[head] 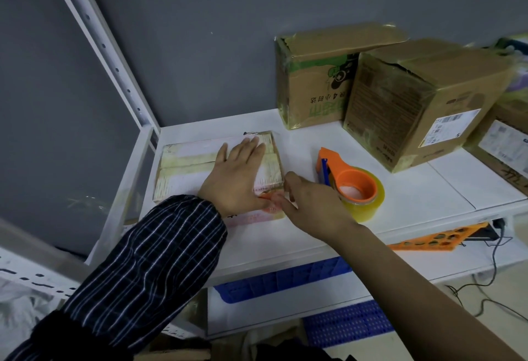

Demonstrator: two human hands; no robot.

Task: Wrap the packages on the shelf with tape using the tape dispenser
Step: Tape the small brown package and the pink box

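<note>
Navy striped sleeve (148, 260) on the left arm. Left hand (237, 177): fingers straight, close together, lay flat on package (185, 166) on white shelf (400, 206). Right hand (311, 203): fingers curled at package's near corner, grip unclear. Orange dispenser (351, 183) stood just beyond; carton (423, 109) behind.

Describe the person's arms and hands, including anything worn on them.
The left sleeve is dark with thin pale stripes crossing in a check, and ends in a gathered cuff at the wrist. The right arm is bare, with no sleeve in view. The left hand and right hand are bare too: no gloves, rings or watch show.
</note>
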